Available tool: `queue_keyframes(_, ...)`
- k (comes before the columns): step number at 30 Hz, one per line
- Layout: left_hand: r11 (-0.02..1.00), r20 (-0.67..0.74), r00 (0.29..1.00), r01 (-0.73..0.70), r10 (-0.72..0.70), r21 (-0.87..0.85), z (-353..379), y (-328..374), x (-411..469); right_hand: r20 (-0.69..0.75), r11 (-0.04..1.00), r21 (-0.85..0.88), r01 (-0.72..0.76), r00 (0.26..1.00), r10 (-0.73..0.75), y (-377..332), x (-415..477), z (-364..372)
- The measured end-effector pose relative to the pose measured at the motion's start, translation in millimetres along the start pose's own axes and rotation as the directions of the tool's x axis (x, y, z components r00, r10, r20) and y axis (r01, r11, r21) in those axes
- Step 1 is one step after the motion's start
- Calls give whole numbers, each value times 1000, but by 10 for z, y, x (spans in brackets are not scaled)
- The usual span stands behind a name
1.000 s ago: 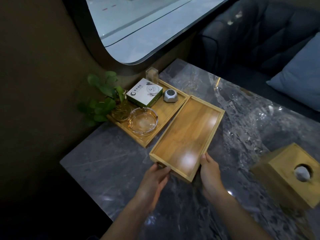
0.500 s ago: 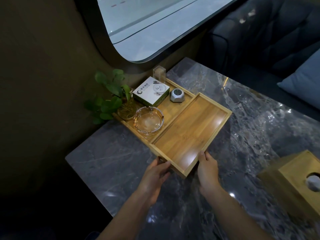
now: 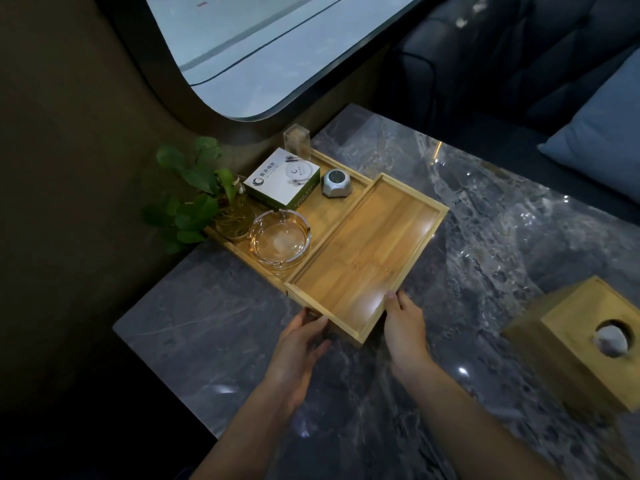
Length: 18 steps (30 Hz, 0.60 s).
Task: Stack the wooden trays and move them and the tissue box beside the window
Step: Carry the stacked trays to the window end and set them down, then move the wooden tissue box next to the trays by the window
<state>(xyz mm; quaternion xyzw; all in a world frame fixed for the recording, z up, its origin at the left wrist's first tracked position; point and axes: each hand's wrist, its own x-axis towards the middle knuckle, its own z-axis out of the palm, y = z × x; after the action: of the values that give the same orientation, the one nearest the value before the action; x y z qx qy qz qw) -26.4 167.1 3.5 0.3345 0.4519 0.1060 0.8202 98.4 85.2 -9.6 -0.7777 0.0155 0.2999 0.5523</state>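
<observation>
An empty wooden tray [image 3: 367,251] lies on the marble table, its long side against a second wooden tray [image 3: 322,213] by the window. My left hand [image 3: 301,344] grips the empty tray's near left corner. My right hand [image 3: 405,323] holds its near right corner, thumb on the rim. The second tray carries a glass ashtray [image 3: 280,239], a white and green box [image 3: 282,178], a small silver device [image 3: 336,183], a clear holder [image 3: 297,142] and a plant in a glass [image 3: 221,202]. The wooden tissue box [image 3: 581,341] stands at the right.
The window [image 3: 249,46] curves above the table's far left corner. A dark sofa [image 3: 502,64] with a blue cushion [image 3: 602,133] sits beyond the table's far right side. The table's left edge drops off near my left forearm.
Both hands have pushed the empty tray toward the window until it sits tight against the loaded tray. The camera has shifted, so the tissue box appears farther right.
</observation>
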Motion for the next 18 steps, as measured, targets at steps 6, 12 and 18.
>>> queue_keyframes(6, 887, -373, 825, -297, 425, 355, 110, 49, -51, 95, 997, -58, -54, 994, 59, -27, 80, -171)
queue_keyframes(12, 413, 206, 684, -623, 700, 664, 768, 280, -134, 30, 965, -200, 168, 986, -165, -281, 109, -713)
queue_keyframes(18, 233, 565, 652, -734, 506, 638, 1848, 112, 46, -171, 879, -286, 383, 882, -440, -561, -93, -1580)
